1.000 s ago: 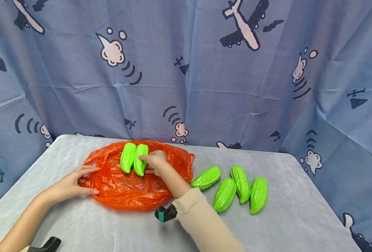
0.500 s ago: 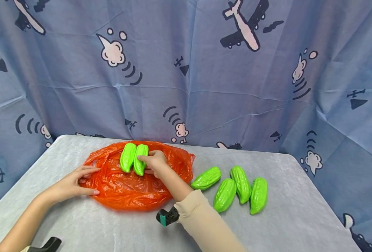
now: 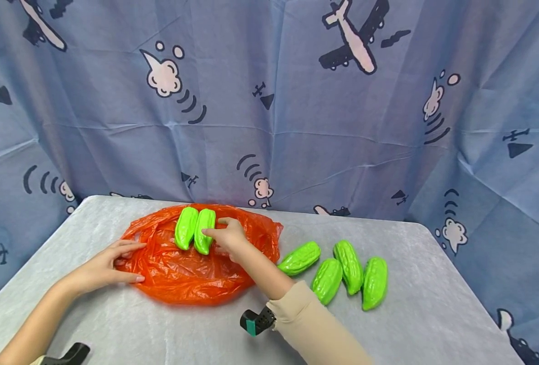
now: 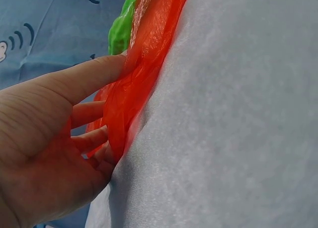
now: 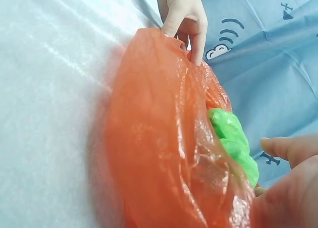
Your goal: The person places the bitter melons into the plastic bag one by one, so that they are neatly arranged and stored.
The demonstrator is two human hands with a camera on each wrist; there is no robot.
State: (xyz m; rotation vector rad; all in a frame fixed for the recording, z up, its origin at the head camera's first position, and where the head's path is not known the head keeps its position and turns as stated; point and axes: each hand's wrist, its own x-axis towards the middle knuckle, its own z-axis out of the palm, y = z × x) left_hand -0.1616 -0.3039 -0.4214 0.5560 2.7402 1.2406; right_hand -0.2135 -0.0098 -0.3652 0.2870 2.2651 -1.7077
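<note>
A crumpled red plastic bag (image 3: 182, 279) lies on the table's left half. Two bright green bitter melons, a left one (image 3: 186, 228) and a right one (image 3: 204, 235), lie side by side on it with tips toward the front. My left hand (image 3: 100, 266) holds the bag's left edge; in the left wrist view the thumb and fingers (image 4: 92, 110) lie round the thin plastic. My right hand (image 3: 230, 238) is just right of the right melon, thumb overlapping it in the head view. In the right wrist view its fingers are spread, with a gap to the melons (image 5: 231, 136).
Several more green bitter melons lie on the grey cloth-covered table (image 3: 433, 304) right of the bag: one slanted melon (image 3: 299, 258) near the bag, the others grouped, including the rightmost melon (image 3: 375, 284). A blue curtain (image 3: 269, 101) with plane prints hangs behind the table.
My right hand has let go of the right bitter melon and shifted slightly right, its forearm moving right too. The left hand, the bag and the melons have stayed about where they were.
</note>
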